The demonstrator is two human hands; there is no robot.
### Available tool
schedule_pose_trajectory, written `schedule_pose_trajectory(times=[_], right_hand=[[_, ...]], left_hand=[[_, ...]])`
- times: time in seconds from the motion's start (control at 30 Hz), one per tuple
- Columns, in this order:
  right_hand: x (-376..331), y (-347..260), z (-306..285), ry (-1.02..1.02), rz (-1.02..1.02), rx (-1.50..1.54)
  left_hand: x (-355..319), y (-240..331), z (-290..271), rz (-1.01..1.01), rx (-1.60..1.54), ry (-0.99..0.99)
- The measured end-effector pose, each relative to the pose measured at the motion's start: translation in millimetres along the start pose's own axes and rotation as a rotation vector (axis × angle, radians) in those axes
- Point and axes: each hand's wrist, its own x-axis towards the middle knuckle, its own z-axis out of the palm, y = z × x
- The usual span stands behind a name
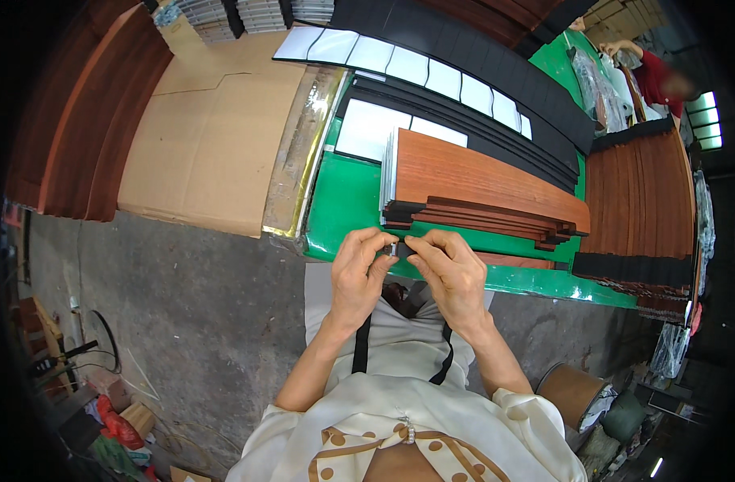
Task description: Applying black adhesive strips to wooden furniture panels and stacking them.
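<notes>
In front of my body, close to the table's front edge, both hands meet at a small dark piece with a pale, shiny part [395, 250]. My left hand [356, 271] pinches its left side between thumb and fingertips. From the right, my right hand [454, 275] pinches the dark end the same way. The fingers cover much of the piece, so its exact kind cannot be made out. Just beyond my fingertips lies a stack of reddish wood-grain boards [488, 173] with dark, stepped ends. The stack rests on the green tabletop [335, 193].
Black strips with white panels [416, 68] lie behind the boards. More brown boards [637, 205] are stacked at the right. Left of the green top is a cardboard sheet [211, 145], with tall dark-brown boards [94, 120] beyond it. A person in red [657, 84] is at the far right.
</notes>
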Motion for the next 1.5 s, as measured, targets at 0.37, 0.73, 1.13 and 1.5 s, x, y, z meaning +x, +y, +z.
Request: schedule_pose_trajectory(times=[0.37,0.73,1.13,1.5], right_hand=[[-0.1,0.9,0.5,-0.006,0.014,0.015],[-1.7,4.3,-0.2,-0.021,0.052,0.082],[-0.8,1.6,-1.4,-0.028,0.067,0.081],[0.6,0.8,-1.0,-0.024,0.065,0.066]], left_hand=[[-0.5,-1.7,1.0,0.032,0.038,0.021],[0.0,0.5,0.1,0.031,0.053,0.011],[-0.2,-0.5,0.8,0.042,0.054,0.014],[-0.4,-0.7,1.0,0.043,0.065,0.016]])
